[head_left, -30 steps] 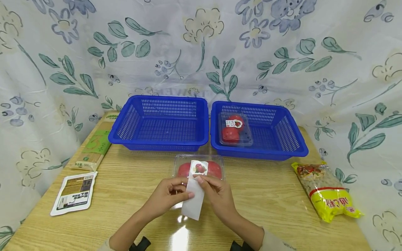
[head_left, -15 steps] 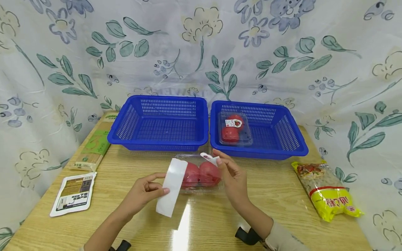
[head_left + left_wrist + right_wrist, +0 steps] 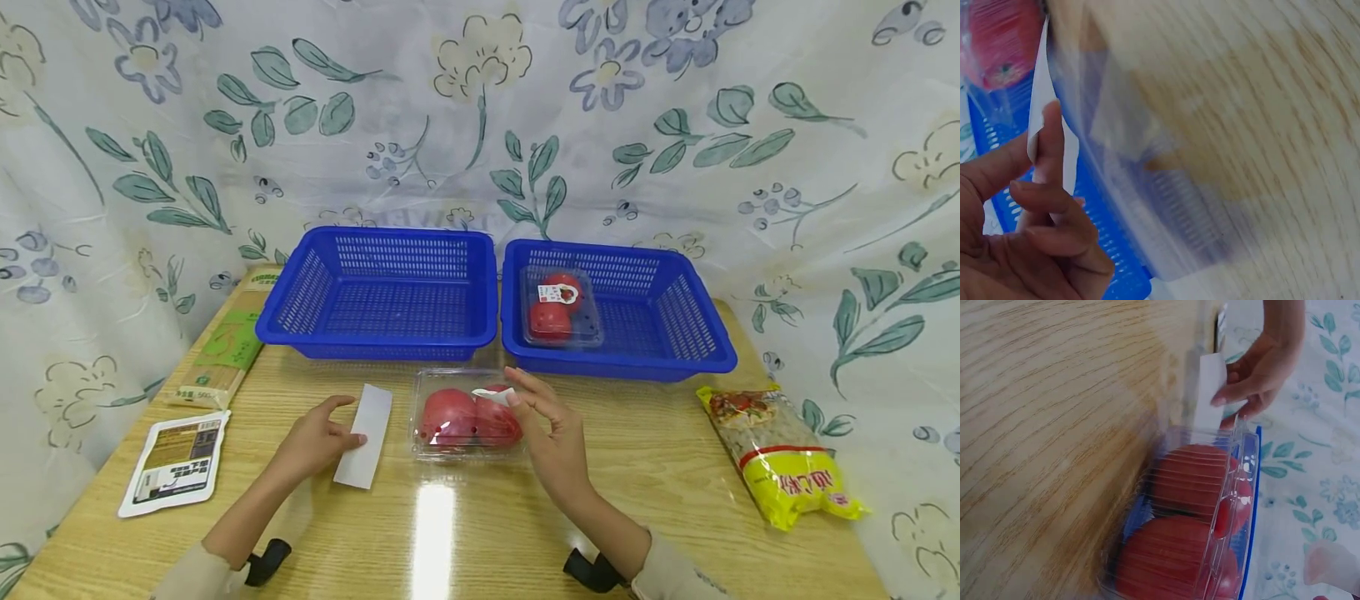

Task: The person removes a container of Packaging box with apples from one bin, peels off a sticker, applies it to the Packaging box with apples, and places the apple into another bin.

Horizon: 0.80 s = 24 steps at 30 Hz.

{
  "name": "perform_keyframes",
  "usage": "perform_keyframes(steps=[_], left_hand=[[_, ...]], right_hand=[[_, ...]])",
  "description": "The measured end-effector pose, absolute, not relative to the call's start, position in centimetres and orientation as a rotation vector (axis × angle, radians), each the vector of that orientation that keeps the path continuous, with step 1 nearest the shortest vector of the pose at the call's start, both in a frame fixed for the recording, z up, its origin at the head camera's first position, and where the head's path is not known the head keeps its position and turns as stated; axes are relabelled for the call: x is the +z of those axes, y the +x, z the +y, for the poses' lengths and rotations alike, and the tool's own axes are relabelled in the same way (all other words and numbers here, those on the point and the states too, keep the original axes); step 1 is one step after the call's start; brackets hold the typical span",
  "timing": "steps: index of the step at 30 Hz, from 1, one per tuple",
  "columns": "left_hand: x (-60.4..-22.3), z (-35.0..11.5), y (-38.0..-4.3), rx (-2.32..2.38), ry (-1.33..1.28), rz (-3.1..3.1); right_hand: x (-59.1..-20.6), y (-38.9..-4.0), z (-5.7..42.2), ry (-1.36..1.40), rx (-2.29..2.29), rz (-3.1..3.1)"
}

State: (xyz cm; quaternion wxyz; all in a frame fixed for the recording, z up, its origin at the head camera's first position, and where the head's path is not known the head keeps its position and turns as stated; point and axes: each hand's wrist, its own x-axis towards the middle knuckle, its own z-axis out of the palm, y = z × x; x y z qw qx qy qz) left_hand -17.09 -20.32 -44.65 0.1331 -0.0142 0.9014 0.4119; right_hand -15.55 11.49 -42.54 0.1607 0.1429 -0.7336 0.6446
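My left hand pinches a strip of white backing paper low over the wooden table, left of a clear plastic box. Inside that lidded box lie two round red fruits. Between thumb and fingertips, my right hand holds a small sticker above the box's right half, its printed face mostly turned from the head view. The left wrist view shows the paper strip between the left fingers. In the right wrist view, the box hides part of the strip.
Two blue plastic baskets stand behind; the right basket holds a labelled box of red fruits. To the left lie a noodle package and a white-edged pouch. A yellow-ended bag lies right.
The sticker has come off the paper strip into my right hand. My left hand has carried the strip leftward and down toward the table; my right hand has moved right, over the box.
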Motion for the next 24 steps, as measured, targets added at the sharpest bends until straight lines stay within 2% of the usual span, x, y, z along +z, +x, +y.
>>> perform_keyframes(steps=[7,13,15,18,21,24], left_hand=[[-45.3,-20.3,-17.4,0.830,-0.123,2.796],[-45.4,-20.0,-16.8,0.530,-0.047,2.948],[-44.5,-19.0,-16.5,0.598,-0.040,3.024],[-42.5,-16.6,-16.4,0.938,0.020,3.036],[-40.7,-13.8,-16.3,1.354,0.114,2.768],[-39.4,-11.9,-16.2,1.564,0.127,2.463]], right_hand=[[-42.5,-15.6,11.2,0.419,1.829,-2.093],[-42.8,-15.7,10.9,0.526,1.708,-2.082],[-42.9,-15.7,10.8,0.586,1.625,-2.062],[-42.8,-15.5,10.5,0.689,1.503,-2.015],[-42.7,-15.3,10.1,0.789,1.380,-1.945],[-42.6,-15.1,9.6,0.863,1.256,-1.871]])
